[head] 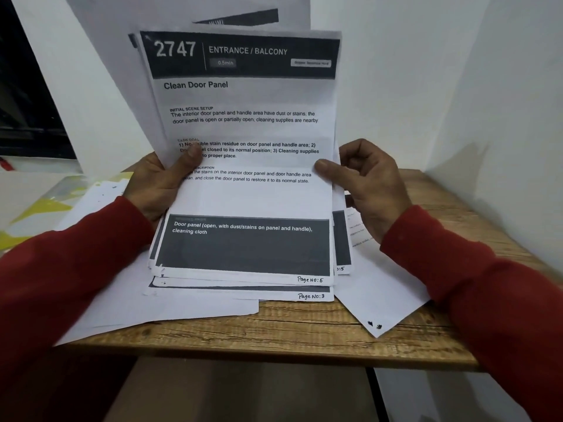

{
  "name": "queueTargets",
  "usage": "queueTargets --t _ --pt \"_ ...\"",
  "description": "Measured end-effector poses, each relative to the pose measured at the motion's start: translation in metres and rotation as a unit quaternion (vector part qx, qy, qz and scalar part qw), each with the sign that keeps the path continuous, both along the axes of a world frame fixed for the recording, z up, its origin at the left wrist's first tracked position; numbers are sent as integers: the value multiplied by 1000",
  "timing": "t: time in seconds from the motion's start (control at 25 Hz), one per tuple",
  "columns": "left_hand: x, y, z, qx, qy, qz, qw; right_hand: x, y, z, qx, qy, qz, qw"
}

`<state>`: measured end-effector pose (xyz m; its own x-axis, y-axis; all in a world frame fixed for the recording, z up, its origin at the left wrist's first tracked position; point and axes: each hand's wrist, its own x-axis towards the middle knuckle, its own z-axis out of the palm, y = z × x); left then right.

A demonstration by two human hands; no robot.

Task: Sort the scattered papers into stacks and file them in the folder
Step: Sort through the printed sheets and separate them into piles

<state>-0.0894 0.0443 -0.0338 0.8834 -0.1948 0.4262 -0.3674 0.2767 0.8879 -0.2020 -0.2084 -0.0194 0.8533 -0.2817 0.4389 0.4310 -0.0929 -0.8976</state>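
Note:
I hold a stack of printed papers [243, 196] upright over the wooden table [289, 333]. The front sheet reads "2747 Clean Door Panel" and is marked page 5; a sheet marked page 3 shows below it. My left hand [158, 184] grips the stack's left edge, thumb pressed on the front sheet. At the right edge, my right hand [368, 184] pinches the stack with its thumb on the front. More loose white sheets [384, 300] lie flat on the table under the stack. A yellow and clear plastic folder [45, 205] lies at the left.
White walls close in behind and on the right of the small table. A dark window [27, 95] is at the upper left. The table's front edge is near me, with floor below.

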Motion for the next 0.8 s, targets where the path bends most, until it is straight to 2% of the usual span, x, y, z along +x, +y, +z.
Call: queueTargets --t 0.2,0.8 --pt "-5 0 3 8 -29 -11 999 2 -2 1 -15 -12 -22 1000" --pt "5 8 1 8 -33 -3 999 -4 0 5 -6 -31 -12 999"
